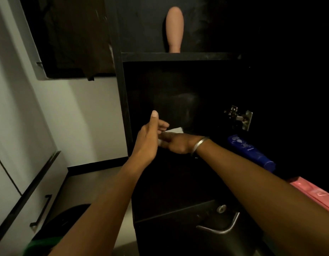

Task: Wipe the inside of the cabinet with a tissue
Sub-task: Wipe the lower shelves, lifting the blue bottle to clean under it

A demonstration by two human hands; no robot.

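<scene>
- Door handle (220,227) sits nearest, low on the cabinet (123,100); keep your arms off it.
- Tissue (173,130): at the cabinet mouth, between both hands.
- Right hand (175,144) grip pinches it; left hand (149,139) grip cannot be told.
- Bunch it firmly, then wipe the far wall.
</scene>
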